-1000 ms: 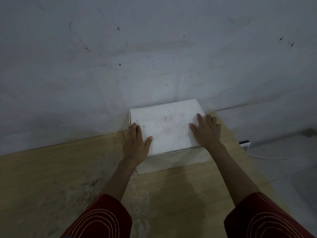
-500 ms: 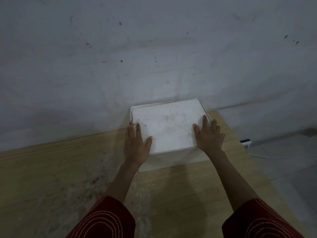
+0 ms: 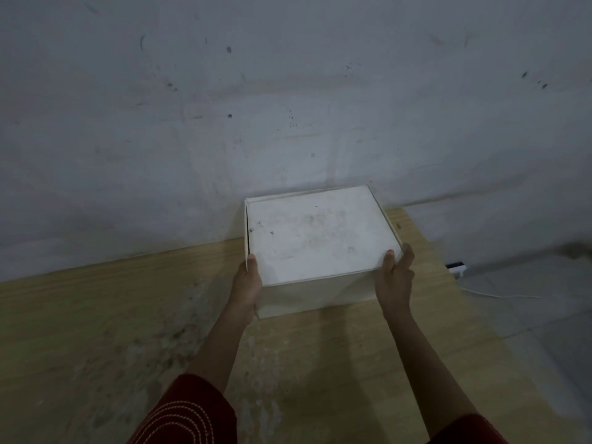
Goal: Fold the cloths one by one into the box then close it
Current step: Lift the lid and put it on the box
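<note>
Dim shot, so take the colours loosely. The white box [image 3: 320, 238] sits at roughly 1 o'clock from the person, on the far right corner of a pale wooden table [image 3: 128, 315], with its back edge up against the wall [image 3: 288, 91] at 12. The lid is down flat. The lid is wider than it is deep, so the long axis runs about 9 to 3, twisted a touch so the right end sits slightly further away. A thin dark seam shows down the lid's left edge.

The only marks on the lid are grey smudges and a few dark specks. The wall carries similar scuffs and dots.

The left hand [image 3: 246, 283] is at the box's near-left corner, thumb hooked over the lid edge and palm against the side; its fingers are hidden, so I can't tell how they lie. The right hand [image 3: 395, 277] clasps the near-right corner, thumb on the lid and fingers laid along the right wall. Dark red sleeves [image 3: 189, 411] with pale stitched curves show at 6.

Off the table at 3 o'clock, a small black-and-white plug block [image 3: 456, 269] lies on the tiled floor [image 3: 544, 315] with a white cable [image 3: 499, 295] trailing right. The tabletop in front of the box is stained and blotchy.
</note>
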